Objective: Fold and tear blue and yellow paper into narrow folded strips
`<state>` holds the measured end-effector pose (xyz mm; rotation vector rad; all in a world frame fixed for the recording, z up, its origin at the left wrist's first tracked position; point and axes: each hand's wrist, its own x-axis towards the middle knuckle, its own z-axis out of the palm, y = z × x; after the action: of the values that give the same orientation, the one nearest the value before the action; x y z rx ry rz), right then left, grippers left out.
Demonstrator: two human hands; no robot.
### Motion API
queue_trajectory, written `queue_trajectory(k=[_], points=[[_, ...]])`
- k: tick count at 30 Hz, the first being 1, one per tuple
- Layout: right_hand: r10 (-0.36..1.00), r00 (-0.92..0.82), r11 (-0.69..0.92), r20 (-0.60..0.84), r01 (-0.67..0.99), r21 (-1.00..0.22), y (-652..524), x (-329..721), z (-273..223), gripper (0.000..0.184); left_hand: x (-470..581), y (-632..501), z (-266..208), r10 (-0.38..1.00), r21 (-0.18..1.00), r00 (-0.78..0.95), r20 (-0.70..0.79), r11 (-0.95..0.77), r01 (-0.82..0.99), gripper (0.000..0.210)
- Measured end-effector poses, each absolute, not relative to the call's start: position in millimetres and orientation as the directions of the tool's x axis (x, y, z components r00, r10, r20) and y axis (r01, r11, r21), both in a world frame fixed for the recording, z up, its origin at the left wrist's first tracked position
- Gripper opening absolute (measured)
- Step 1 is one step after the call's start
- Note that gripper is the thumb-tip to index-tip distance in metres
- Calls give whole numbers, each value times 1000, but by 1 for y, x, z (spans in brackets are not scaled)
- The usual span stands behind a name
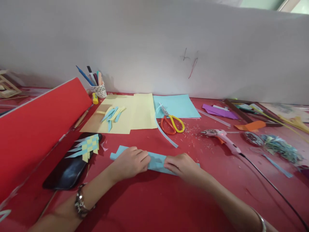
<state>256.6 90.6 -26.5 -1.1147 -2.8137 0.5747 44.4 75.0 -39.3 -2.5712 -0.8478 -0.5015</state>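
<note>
We see a pale partition (pixel 135 48) closing off the far side, with a bit of brighter room showing above its top right corner and two thin threads hanging on it. Before it spreads the red table (pixel 149 206), its middle strewn with fine scraps. A red board (pixel 48 125) leans along the left, walling off that side. Yellow sheets (pixel 143 111) and a blue sheet (pixel 183 108) lie flat at the back, probably to keep the near space free for handwork. In that space, right before us, lies the folded blue paper (pixel 155 164); our left hand (pixel 134 161) and right hand (pixel 182 166) both grip it, fingers curled closed and set a little apart, which we take to be a way of keeping the fold tight and even. A dark phone (pixel 65 175) serves as a rest for a woven paper piece (pixel 89 145), perhaps so it stays apart from the scraps. The pink glue gun (pixel 223 137) lies on its side at the right, its cord running clear of the paper, while the scissors (pixel 165 112) overlap the blue sheet, within easy reach. Smallest, cut strips (pixel 112 116) sit loosely heaped on the yellow.
</note>
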Motion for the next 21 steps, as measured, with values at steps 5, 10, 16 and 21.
queue_trajectory(k=[5, 10, 16, 21], points=[[624, -781, 713, -3, 571, -408, 99, 274, -23, 43, 27, 80, -37, 456, -294, 750, 479, -721, 627, 28], [660, -751, 673, 15, 582, -456, 101, 285, -9, 41, 4, 87, -27, 506, -358, 708, 493, -624, 695, 30], [716, -698, 637, 24, 638, -433, 99, 290, -2, 33, -20, 88, -14, 609, -371, 550, 571, -406, 835, 27], [610, -775, 786, 165, 565, -251, 85, 274, -15, 30, 19, 72, -16, 560, -169, 512, 651, -551, 817, 16]])
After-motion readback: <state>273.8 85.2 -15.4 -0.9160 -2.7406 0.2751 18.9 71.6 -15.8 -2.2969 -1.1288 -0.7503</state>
